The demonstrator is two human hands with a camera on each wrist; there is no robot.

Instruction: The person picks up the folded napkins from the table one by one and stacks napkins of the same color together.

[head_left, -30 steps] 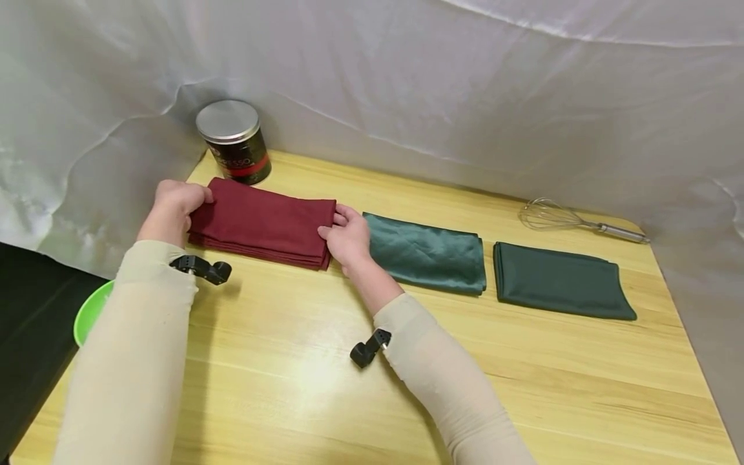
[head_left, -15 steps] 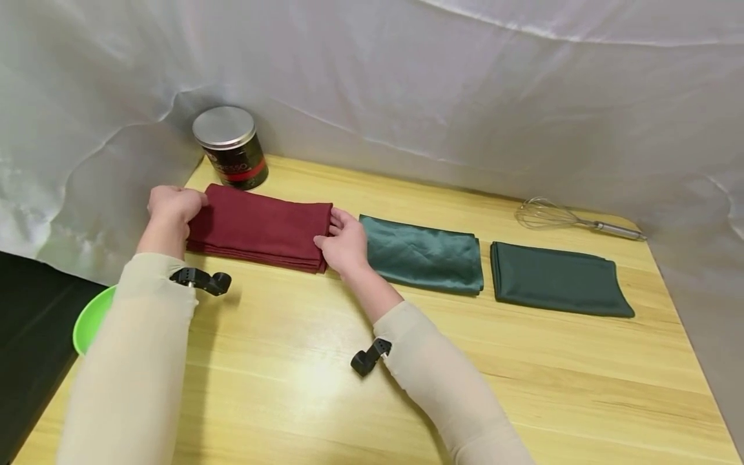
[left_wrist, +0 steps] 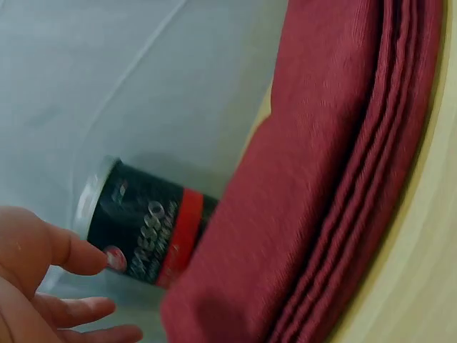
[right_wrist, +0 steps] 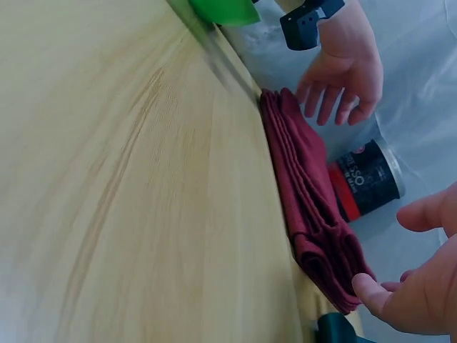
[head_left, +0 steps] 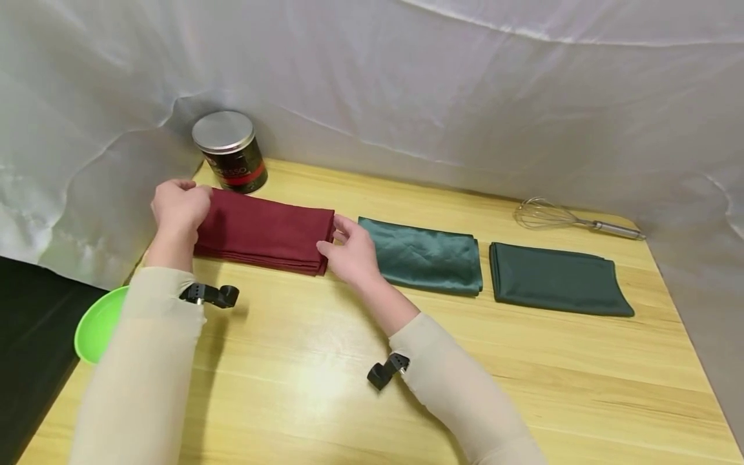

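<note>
A folded burgundy cloth [head_left: 264, 232] lies flat at the table's left rear, its stacked layers showing along the near edge. My left hand [head_left: 181, 208] is over its left end; in the left wrist view the loosely extended fingers [left_wrist: 75, 251] are apart from the fabric. At the right end is my right hand [head_left: 356, 253], its thumb right at the cloth's edge and the other fingers spread, as the right wrist view shows with the thumb [right_wrist: 370, 291]. Neither hand grips anything. To the right lie a folded shiny teal cloth [head_left: 427, 255] and a folded dark green cloth [head_left: 558, 281].
An espresso tin [head_left: 232, 155] with a silver lid stands behind the burgundy cloth, close to the draped grey-white fabric [head_left: 407, 84]. A wire whisk [head_left: 572, 219] lies at the right rear. Beside the left forearm, a green bowl [head_left: 95, 329] sits at the table's left edge.
My left hand has come off the burgundy cloth's left edge and swung slightly rightward above it. The right hand has drawn back a little to the right. The cloths stay in place.
</note>
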